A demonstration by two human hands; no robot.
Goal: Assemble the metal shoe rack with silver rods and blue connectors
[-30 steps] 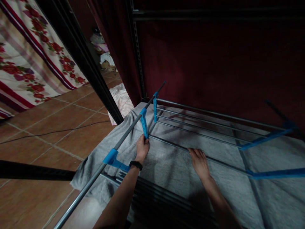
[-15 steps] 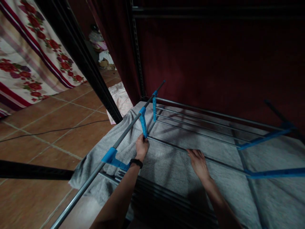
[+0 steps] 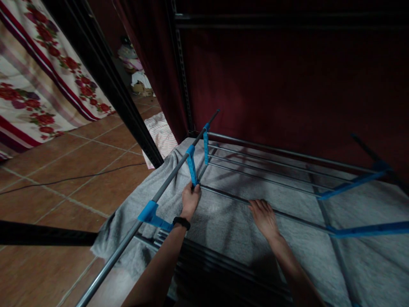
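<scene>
A metal rack with blue plastic brackets lies across a grey blanket. My left hand (image 3: 191, 197), with a black band on its wrist, is closed at the lower end of a blue bracket (image 3: 191, 164), where a metal rod (image 3: 223, 193) meets it. Farther right along that same rod, my right hand (image 3: 263, 217) has its fingers curled over the top. Through the upper ends of the brackets runs a long grey pole (image 3: 118, 251). Another blue bracket (image 3: 147, 211) sits on this pole nearer to me, partly behind my left forearm.
The grey blanket (image 3: 223, 238) covers the surface under the rack. Black metal posts (image 3: 128, 102) stand at the left, with a dark red curtain (image 3: 287, 85) behind. A cable (image 3: 79, 175) crosses the tiled floor (image 3: 89, 194). At far left hangs a flowered cloth (image 3: 47, 85).
Both hands keep their places on the rack. Only the camera view has shifted slightly.
</scene>
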